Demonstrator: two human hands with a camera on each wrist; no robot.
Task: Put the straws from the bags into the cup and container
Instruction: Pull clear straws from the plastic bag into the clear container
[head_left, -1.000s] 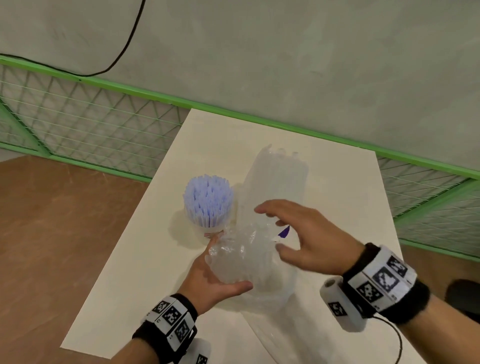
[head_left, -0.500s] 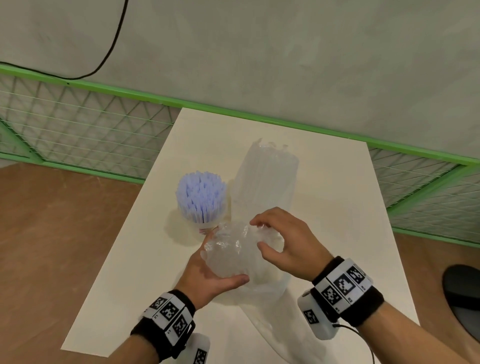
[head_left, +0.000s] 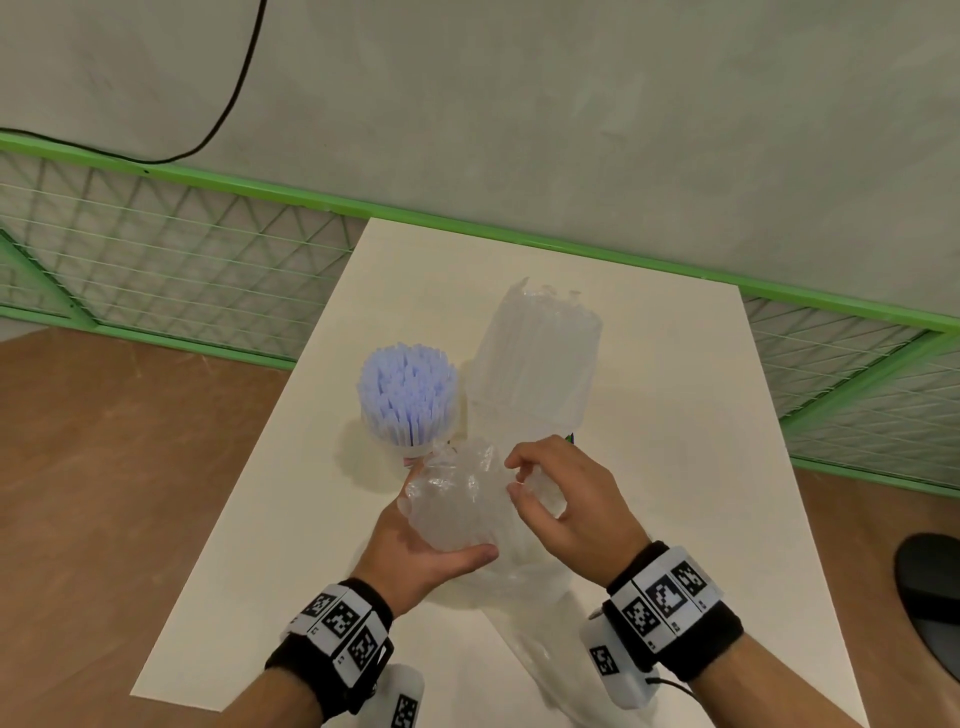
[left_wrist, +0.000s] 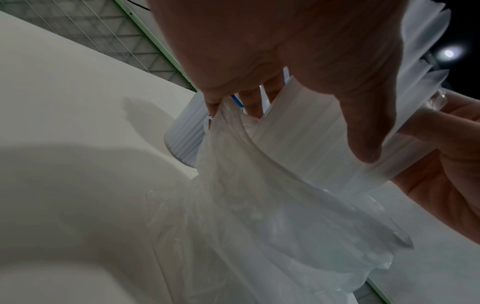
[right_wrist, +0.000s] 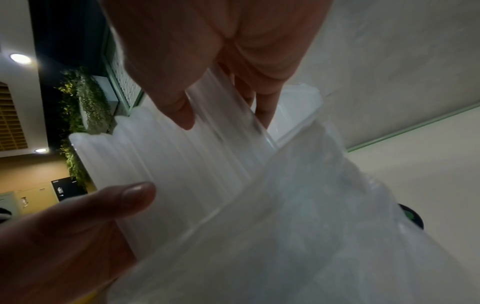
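A cup packed with pale purple straws stands left of centre on the white table; its side shows in the left wrist view. A bundle of clear straws rises out of a crumpled clear plastic bag. My left hand grips the bundle through the bunched bag, thumb across the straws. My right hand pinches the bag's bunched plastic at the bundle's near side, fingers curled. The bag's loose tail trails onto the table.
A green mesh fence runs behind and beside the table. A black cable hangs on the grey wall. A dark round seat sits on the brown floor at the right. The table's left edge lies close to the cup.
My right hand came in from hovering open above the bag and curled its fingers onto the plastic. My left hand kept its grip on the bundle.
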